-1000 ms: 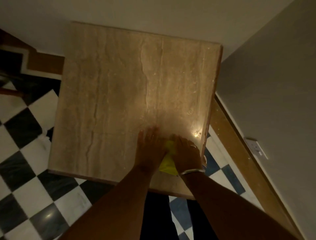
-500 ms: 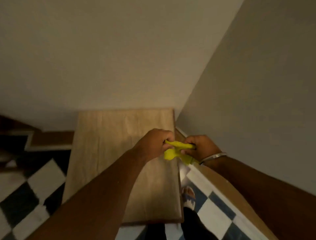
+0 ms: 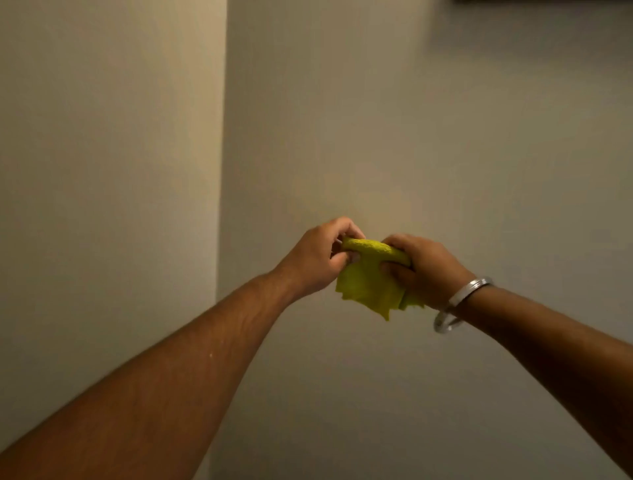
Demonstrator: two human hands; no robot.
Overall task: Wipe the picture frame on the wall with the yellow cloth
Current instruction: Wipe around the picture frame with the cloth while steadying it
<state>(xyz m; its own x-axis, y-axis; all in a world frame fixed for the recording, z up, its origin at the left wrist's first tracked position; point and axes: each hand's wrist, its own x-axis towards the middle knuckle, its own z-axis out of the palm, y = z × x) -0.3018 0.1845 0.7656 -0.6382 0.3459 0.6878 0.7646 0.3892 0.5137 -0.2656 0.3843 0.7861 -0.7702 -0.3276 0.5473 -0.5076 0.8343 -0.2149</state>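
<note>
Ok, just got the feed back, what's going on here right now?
A person holds the yellow cloth bunched between both hands, the left hand and the right hand, raised in front of a plain wall near a corner. A silver bangle sits on the right wrist. Only a dark edge shows at the top right, possibly the frame; no wiping has begun.
</note>
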